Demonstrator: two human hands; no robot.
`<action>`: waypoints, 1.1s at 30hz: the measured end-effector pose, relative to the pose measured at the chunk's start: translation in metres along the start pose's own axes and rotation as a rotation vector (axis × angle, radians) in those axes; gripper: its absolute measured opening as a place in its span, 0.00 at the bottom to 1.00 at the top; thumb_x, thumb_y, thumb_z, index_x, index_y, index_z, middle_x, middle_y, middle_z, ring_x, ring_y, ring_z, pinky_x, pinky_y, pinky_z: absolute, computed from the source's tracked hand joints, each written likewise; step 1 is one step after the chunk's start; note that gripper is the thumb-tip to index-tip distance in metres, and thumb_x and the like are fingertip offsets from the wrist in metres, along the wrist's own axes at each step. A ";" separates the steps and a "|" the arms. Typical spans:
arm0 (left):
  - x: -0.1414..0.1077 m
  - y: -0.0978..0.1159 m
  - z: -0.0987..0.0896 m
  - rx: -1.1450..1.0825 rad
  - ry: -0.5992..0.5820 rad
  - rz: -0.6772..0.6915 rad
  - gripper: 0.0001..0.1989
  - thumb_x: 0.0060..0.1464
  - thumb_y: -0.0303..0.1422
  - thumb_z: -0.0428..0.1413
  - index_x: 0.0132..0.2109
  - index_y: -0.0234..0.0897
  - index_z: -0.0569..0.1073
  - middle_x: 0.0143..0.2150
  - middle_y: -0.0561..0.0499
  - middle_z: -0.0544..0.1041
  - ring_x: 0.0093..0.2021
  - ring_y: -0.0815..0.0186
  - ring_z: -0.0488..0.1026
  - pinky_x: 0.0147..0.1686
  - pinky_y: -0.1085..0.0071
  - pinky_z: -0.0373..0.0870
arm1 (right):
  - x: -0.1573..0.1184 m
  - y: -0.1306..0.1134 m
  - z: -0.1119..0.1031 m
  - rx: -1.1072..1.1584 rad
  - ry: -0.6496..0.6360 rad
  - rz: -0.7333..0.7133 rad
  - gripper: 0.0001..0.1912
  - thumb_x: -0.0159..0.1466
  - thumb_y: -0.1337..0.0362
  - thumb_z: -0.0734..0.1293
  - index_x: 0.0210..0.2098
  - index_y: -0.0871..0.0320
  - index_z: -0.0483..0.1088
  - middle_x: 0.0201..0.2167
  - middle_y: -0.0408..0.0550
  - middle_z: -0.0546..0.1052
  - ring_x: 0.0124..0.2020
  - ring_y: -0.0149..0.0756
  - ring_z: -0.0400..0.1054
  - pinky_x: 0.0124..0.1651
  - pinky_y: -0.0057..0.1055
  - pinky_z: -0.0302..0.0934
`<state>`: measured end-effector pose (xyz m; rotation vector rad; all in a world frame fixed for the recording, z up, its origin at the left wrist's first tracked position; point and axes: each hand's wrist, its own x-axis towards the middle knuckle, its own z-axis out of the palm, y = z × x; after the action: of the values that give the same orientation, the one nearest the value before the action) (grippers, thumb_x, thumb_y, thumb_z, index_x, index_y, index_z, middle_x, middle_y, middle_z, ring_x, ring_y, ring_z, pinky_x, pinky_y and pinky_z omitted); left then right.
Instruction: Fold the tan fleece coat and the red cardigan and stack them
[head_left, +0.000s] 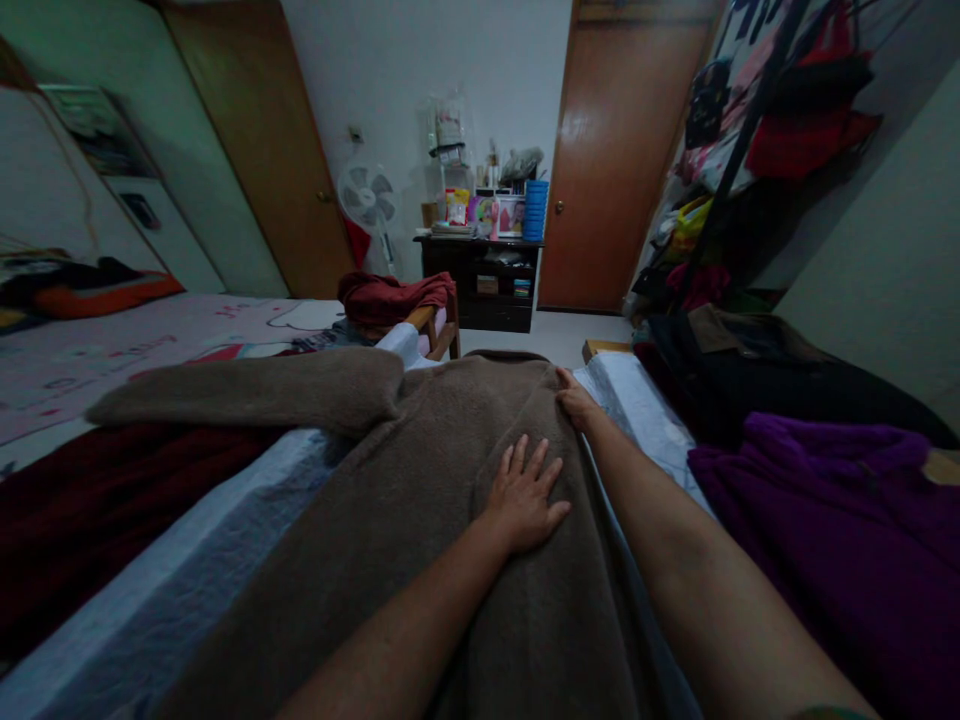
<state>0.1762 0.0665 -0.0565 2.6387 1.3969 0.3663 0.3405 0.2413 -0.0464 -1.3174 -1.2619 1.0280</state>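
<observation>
A long brown fleecy coat (420, 480) lies spread over a bed with a pale blue-white cover (225, 540). One sleeve stretches out to the left; the right side of the coat has no sleeve showing outward. My left hand (525, 497) rests flat on the coat, right of its middle, fingers spread. Farther up, at the coat's upper right edge, my right hand (576, 400) has its fingers bent around the fabric.
Purple clothing (832, 510) and dark garments (757, 370) lie at the right. Dark red cloth (127, 500) is at the left. Beyond the bed stand a chair with red cloth (394, 300), a black cabinet (480, 290) and a fan (367, 195).
</observation>
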 end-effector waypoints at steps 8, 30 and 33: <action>0.000 0.001 0.003 0.029 0.029 -0.004 0.33 0.60 0.54 0.43 0.66 0.44 0.58 0.72 0.47 0.47 0.71 0.48 0.35 0.66 0.48 0.38 | -0.040 -0.002 -0.008 -0.138 0.087 0.119 0.27 0.53 0.69 0.65 0.53 0.62 0.63 0.35 0.46 0.76 0.34 0.34 0.71 0.39 0.30 0.67; -0.138 0.035 -0.028 -0.480 0.123 -0.337 0.21 0.54 0.31 0.53 0.56 0.37 0.70 0.69 0.42 0.52 0.68 0.52 0.50 0.64 0.54 0.52 | -0.293 -0.033 -0.030 -0.387 -0.239 -0.034 0.46 0.53 0.63 0.70 0.67 0.59 0.49 0.64 0.56 0.61 0.63 0.44 0.57 0.64 0.41 0.52; -0.149 0.040 -0.030 -0.612 0.212 -0.406 0.19 0.52 0.26 0.52 0.52 0.35 0.71 0.65 0.41 0.58 0.64 0.57 0.59 0.64 0.60 0.56 | -0.305 -0.032 -0.026 -0.418 -0.215 -0.063 0.42 0.54 0.66 0.67 0.66 0.62 0.50 0.66 0.57 0.57 0.66 0.41 0.52 0.67 0.39 0.46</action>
<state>0.1188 -0.0790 -0.0407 1.8269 1.5235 0.8719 0.3328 -0.0655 -0.0288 -1.4938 -1.7402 0.9086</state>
